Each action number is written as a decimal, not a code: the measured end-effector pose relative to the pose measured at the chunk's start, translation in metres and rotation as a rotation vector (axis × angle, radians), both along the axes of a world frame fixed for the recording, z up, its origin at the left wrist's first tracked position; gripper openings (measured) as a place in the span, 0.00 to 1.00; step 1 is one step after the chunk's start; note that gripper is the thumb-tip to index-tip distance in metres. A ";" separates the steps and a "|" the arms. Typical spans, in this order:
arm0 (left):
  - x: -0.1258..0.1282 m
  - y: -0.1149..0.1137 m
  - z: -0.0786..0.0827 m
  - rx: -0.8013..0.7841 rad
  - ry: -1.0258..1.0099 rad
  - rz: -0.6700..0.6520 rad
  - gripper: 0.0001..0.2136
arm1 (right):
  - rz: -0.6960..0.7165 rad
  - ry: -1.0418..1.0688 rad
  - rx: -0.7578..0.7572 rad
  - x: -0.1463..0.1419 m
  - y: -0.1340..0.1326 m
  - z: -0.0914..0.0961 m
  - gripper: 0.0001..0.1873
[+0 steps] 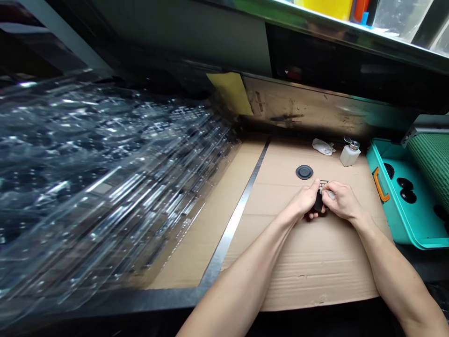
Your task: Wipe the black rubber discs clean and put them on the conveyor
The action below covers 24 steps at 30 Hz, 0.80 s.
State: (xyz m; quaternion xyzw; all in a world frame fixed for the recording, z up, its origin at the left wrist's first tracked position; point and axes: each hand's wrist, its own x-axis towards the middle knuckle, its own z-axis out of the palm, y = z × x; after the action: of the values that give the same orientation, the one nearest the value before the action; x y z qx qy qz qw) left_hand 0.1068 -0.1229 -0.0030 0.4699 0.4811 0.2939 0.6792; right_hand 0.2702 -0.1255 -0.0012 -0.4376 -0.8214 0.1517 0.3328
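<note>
Teal tray at far right with black round pieces in it, stacked clear plastic trays filling the left of the frame, left hand and right hand mid-frame, fingers pinched tight on a small black part just above the cardboard

no readable text, labels or numbers, nothing legible on the white bottle

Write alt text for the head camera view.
The left hand and right hand hold a small black object above a cardboard sheet. A round dark disc and a white bottle lie beyond them. A teal tray sits right, with stacked clear plastic trays left.
</note>
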 end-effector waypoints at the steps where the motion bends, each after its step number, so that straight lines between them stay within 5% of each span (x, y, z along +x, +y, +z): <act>1: 0.000 0.000 -0.001 0.003 0.006 -0.006 0.35 | 0.007 0.008 0.015 0.000 -0.001 0.000 0.06; 18: 0.004 -0.001 0.001 -0.010 -0.005 -0.001 0.33 | -0.112 -0.152 -0.002 -0.005 -0.004 -0.001 0.06; 24: -0.014 0.013 0.013 -0.457 -0.395 0.084 0.31 | -0.298 0.216 0.031 -0.005 -0.003 0.003 0.12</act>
State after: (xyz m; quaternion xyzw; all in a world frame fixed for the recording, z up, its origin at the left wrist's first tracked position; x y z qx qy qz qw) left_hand 0.0931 -0.1102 0.0098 0.2182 0.4126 0.2916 0.8349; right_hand 0.2652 -0.1288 0.0016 -0.5304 -0.7093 0.1341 0.4445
